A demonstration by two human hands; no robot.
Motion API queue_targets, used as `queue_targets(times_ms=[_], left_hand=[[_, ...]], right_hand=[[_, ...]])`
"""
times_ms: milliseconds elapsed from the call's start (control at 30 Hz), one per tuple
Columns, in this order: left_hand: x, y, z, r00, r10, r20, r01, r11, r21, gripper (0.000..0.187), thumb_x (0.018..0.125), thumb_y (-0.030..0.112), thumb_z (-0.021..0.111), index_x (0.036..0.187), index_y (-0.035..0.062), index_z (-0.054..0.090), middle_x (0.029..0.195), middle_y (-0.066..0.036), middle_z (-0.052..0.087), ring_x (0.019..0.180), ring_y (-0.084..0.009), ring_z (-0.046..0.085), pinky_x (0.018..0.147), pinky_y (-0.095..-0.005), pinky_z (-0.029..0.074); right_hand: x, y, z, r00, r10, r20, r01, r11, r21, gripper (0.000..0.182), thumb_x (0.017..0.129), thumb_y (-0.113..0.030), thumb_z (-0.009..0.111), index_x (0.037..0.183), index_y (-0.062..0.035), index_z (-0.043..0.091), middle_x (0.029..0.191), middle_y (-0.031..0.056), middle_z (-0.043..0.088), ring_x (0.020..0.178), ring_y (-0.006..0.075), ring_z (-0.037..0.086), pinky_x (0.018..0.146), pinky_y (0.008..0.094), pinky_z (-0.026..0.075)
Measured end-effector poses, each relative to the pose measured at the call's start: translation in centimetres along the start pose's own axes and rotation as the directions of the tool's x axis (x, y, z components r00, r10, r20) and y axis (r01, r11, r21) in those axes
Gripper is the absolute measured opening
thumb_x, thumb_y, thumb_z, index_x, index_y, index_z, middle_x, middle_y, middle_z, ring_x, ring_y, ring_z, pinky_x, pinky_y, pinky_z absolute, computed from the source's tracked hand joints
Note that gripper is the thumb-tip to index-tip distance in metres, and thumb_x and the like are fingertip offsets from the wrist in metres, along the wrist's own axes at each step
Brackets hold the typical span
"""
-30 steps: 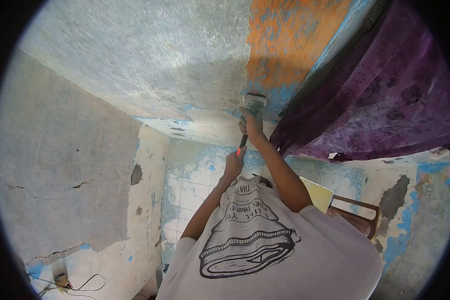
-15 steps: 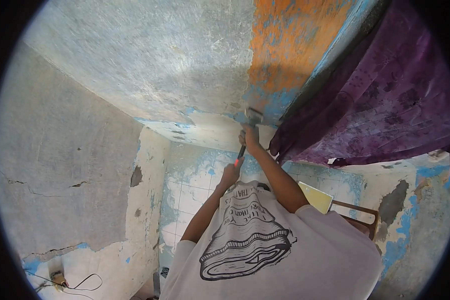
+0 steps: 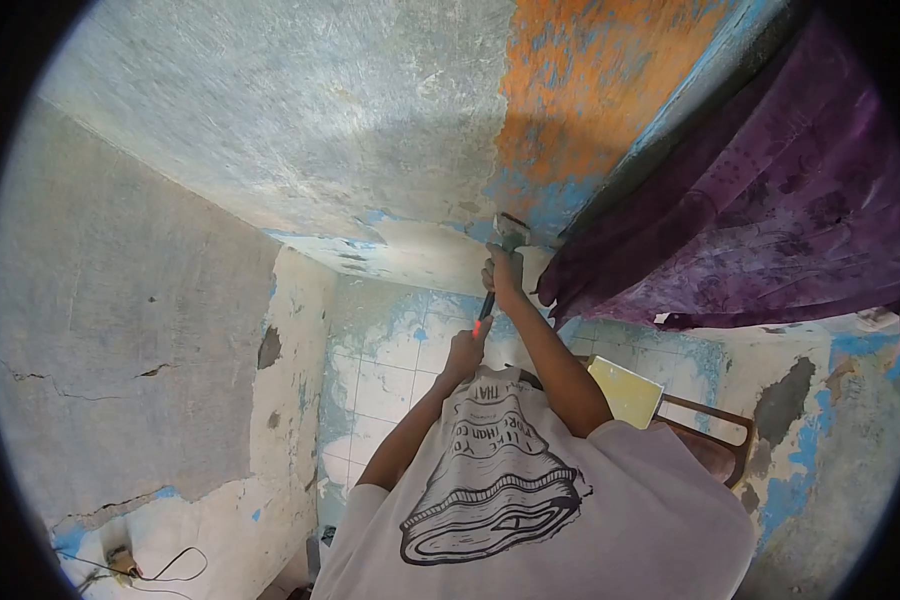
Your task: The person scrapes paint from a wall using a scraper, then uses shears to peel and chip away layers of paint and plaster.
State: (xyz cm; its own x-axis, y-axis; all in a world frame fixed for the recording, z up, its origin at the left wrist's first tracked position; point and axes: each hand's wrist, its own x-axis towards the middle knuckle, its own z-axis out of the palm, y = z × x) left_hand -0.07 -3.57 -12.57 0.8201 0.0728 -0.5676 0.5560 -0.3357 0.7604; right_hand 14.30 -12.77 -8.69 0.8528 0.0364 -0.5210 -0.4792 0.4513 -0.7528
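Observation:
A long-handled scraper (image 3: 511,228) has its wide head up against the wall, where orange and blue paint meets bare grey plaster. My right hand (image 3: 503,272) is wrapped round the dark handle just below the head. Lower down, close to my chest, my left hand (image 3: 465,352) is closed on the handle's end near its red-orange part. Flaking blue paint (image 3: 550,208) lies beside the scraper's head.
A purple patterned curtain (image 3: 730,190) hangs close on the right. Below it stands a brown chair (image 3: 735,440) with a yellow board (image 3: 625,390). White tiles (image 3: 385,390) cover the floor. An electrical box (image 3: 123,565) with loose wires is on the left wall.
The scraper and both hands have shifted very slightly, with the same grip. The view has moved a little, and more of the chair and yellow board shows.

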Motion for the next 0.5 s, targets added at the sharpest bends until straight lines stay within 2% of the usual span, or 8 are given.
queue_targets(times_ms=[67,133,267,333,367,433,467,500], left_hand=[[-0.3,0.3,0.0,1.000,0.000,-0.006,0.000,1.000,-0.009,0.077,0.098,0.061,0.049,0.064,-0.0068,0.059,0.054,-0.017,0.056,0.055,-0.0291,0.061,0.058,-0.0439,0.047],[0.4,0.5,0.3,0.993,0.088,-0.073,-0.092,0.994,-0.052,0.076,0.098,0.062,0.049,0.065,-0.0062,0.060,0.055,-0.016,0.057,0.054,-0.0284,0.061,0.058,-0.0439,0.047],[1.2,-0.6,0.1,0.991,0.116,-0.063,-0.119,0.992,-0.036,0.075,0.098,0.062,0.049,0.067,-0.0054,0.060,0.056,-0.018,0.057,0.058,-0.0307,0.063,0.060,-0.0448,0.047],[1.0,-1.6,-0.7,0.997,0.072,0.026,-0.075,0.992,0.098,0.070,0.100,0.061,0.046,0.085,-0.0059,0.062,0.069,-0.024,0.063,0.069,-0.0383,0.065,0.067,-0.0462,0.048],[1.1,-1.7,-0.8,0.997,0.074,0.023,-0.076,0.992,0.099,0.070,0.100,0.061,0.046,0.085,-0.0059,0.062,0.069,-0.024,0.063,0.069,-0.0383,0.065,0.067,-0.0462,0.048],[0.4,-2.4,-0.7,0.961,0.267,-0.067,-0.263,0.963,0.056,0.061,0.102,0.054,0.047,0.101,-0.0065,0.056,0.087,-0.030,0.065,0.083,-0.0462,0.064,0.074,-0.0482,0.048],[0.2,-2.7,-0.5,0.965,0.254,-0.064,-0.251,0.967,0.051,0.061,0.102,0.054,0.047,0.101,-0.0065,0.056,0.087,-0.030,0.065,0.083,-0.0462,0.064,0.074,-0.0482,0.048],[0.4,-2.2,-0.6,0.943,0.328,-0.061,-0.322,0.942,0.095,0.056,0.102,0.049,0.049,0.102,-0.0064,0.054,0.092,-0.030,0.064,0.086,-0.0464,0.063,0.075,-0.0481,0.048]], right_hand=[[-1.6,-1.7,1.0,1.000,0.022,0.018,-0.022,1.000,0.007,0.033,0.092,-0.020,0.065,0.071,-0.0143,0.040,0.050,-0.0043,0.033,0.034,0.0091,0.032,0.034,0.0281,0.022],[-2.2,-3.2,1.7,0.987,-0.065,0.147,0.067,0.998,-0.010,0.034,0.093,-0.021,0.064,0.070,-0.0138,0.040,0.050,-0.0039,0.033,0.033,0.0098,0.031,0.034,0.0284,0.023],[-1.3,-1.4,0.4,0.989,-0.091,0.117,0.093,0.996,-0.016,0.030,0.094,-0.024,0.065,0.077,-0.0163,0.041,0.049,-0.0043,0.032,0.035,0.0096,0.031,0.035,0.0284,0.023],[-0.6,0.5,-0.9,0.999,-0.031,-0.020,0.029,0.991,-0.131,0.027,0.097,-0.027,0.063,0.082,-0.0145,0.044,0.054,-0.0040,0.038,0.039,0.0082,0.036,0.039,0.0263,0.029],[-0.4,0.9,-0.7,0.999,-0.033,-0.017,0.031,0.991,-0.131,0.027,0.097,-0.027,0.063,0.082,-0.0145,0.044,0.054,-0.0040,0.038,0.039,0.0082,0.036,0.039,0.0263,0.029],[-2.5,0.4,0.6,0.933,-0.337,-0.131,0.327,0.941,-0.093,0.039,0.099,-0.037,0.061,0.073,-0.0120,0.046,0.053,-0.0054,0.037,0.041,0.0065,0.037,0.039,0.0256,0.029],[-3.5,-0.1,0.6,0.936,-0.326,-0.134,0.315,0.944,-0.099,0.039,0.099,-0.037,0.061,0.073,-0.0120,0.046,0.053,-0.0054,0.037,0.041,0.0065,0.037,0.039,0.0256,0.029],[-4.1,-1.0,0.7,0.923,-0.369,-0.110,0.369,0.929,-0.026,0.040,0.100,-0.041,0.059,0.074,-0.0119,0.047,0.054,-0.0054,0.038,0.042,0.0062,0.037,0.040,0.0250,0.030]])
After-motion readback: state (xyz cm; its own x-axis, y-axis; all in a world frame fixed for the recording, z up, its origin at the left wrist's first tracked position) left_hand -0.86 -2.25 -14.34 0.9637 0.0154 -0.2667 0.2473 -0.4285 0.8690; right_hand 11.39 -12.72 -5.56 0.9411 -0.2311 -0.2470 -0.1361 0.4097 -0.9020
